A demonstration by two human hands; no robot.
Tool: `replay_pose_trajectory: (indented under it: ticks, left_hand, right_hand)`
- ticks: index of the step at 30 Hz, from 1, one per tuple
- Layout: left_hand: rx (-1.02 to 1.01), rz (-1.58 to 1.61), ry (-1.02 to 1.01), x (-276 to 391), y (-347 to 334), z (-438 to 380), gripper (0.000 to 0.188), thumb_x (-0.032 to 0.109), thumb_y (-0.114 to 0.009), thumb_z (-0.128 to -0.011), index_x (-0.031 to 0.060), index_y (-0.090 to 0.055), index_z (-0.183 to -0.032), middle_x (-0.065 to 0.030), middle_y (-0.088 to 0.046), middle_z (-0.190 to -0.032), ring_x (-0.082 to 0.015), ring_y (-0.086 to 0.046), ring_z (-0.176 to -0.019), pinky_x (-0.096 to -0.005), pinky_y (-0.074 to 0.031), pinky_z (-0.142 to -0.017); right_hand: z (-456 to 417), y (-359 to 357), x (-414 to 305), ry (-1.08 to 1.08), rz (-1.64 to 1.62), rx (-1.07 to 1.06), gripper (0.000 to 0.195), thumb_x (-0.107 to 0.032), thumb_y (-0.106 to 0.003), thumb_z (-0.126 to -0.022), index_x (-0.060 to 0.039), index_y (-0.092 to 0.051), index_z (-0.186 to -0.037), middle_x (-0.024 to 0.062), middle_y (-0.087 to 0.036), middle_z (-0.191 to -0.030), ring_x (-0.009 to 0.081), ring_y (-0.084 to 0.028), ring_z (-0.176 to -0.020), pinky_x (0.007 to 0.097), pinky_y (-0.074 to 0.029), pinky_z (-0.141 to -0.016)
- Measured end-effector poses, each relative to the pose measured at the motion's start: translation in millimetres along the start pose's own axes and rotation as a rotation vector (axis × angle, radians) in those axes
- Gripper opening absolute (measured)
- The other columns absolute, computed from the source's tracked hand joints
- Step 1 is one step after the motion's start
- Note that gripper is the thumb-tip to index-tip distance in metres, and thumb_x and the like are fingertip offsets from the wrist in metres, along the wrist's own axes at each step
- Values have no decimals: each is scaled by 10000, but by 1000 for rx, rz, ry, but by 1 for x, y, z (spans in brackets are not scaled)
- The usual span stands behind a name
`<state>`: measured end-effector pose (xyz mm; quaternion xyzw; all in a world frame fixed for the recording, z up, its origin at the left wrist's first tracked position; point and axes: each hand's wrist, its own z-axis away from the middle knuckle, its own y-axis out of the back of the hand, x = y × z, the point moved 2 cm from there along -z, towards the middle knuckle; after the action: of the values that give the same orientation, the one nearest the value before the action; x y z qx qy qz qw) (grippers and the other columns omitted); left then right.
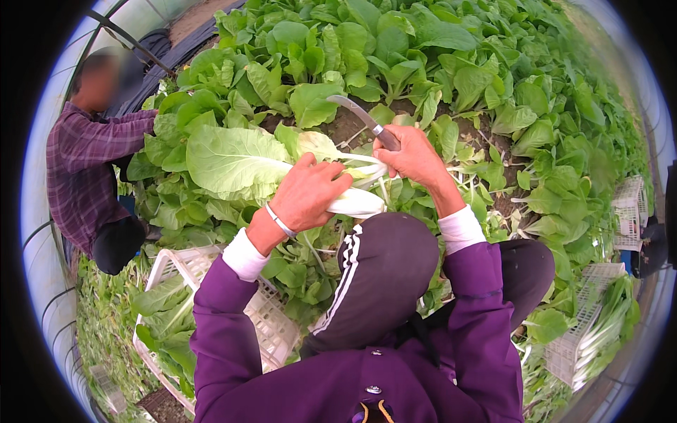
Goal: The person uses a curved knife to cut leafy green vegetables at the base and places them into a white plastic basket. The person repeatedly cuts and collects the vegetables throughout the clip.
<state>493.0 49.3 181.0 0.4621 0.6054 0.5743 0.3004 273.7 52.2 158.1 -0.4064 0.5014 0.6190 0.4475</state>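
Observation:
My left hand (311, 193) is closed around a head of leafy greens (238, 161). Its broad pale-green leaves point left, and its thick white base (360, 203) sticks out to the right, just above my knee. In my right hand (410, 156) is a harvesting knife (359, 113) with a curved metal blade and a brown handle, the blade tip pointing up and left. The fingers of that hand also meet some loose white leaf stalks (373, 164) beside the base; whether they pinch them I cannot tell.
Leafy green plants (391, 47) fill the bed ahead. A white plastic crate (185, 264) holding greens stands at my left. Farther right is another crate (574, 328) of white-stemmed greens. A person (95, 158) in a plaid shirt crouches at the left. Cut leaves (476, 180) litter the soil.

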Motion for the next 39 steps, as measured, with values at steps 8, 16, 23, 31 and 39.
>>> replay_pose_trajectory:
  ticks: [8,16,23,31,39]
  left_hand:
    - [5,57,-60,-9,-12,-2,394,102,-753,-630,78,-561,-973,-79,-606,-911,-256,-601,-825,-370,-373,-724]
    - [109,342,235,-21,-23,6,522,82,-764,-630,47,-557,-1108,-94,-641,-1021,-254,-622,-875,-359,-437,-804]
    - [245,1318,444,-36,-32,0,739,104,-793,-695,-12,-471,-1350,-84,-628,-1174,-149,-587,-1044,-310,-459,-945]
    - [78,1616,618,-16,-59,-20,563,133,-802,-720,0,-571,-1216,-60,-627,-1142,-143,-580,-1028,-305,-466,-929]
    - [-35,1136,647,-7,-64,-38,689,173,-829,-675,5,-530,-1273,-72,-644,-1103,-161,-610,-980,-318,-498,-864]
  right_hand:
    - [-8,-7,9,334,455,-40,127,-97,-690,-821,-8,-608,-861,26,-591,-657,112,-582,-534,273,-445,-479]
    - [-13,7,24,4,-247,389,106,-64,-627,-854,17,-607,-919,88,-645,-709,141,-653,-604,279,-515,-532]
    - [-1,7,19,58,-478,150,392,-285,-702,-900,-16,-643,-1179,0,-616,-732,73,-551,-522,206,-420,-468]
    - [-3,-16,47,39,-794,68,394,-285,-716,-894,-13,-630,-1165,0,-613,-786,47,-533,-579,184,-376,-450]
    - [4,-8,64,39,-834,160,266,-254,-695,-906,-31,-636,-1040,-21,-595,-767,38,-501,-560,179,-347,-444]
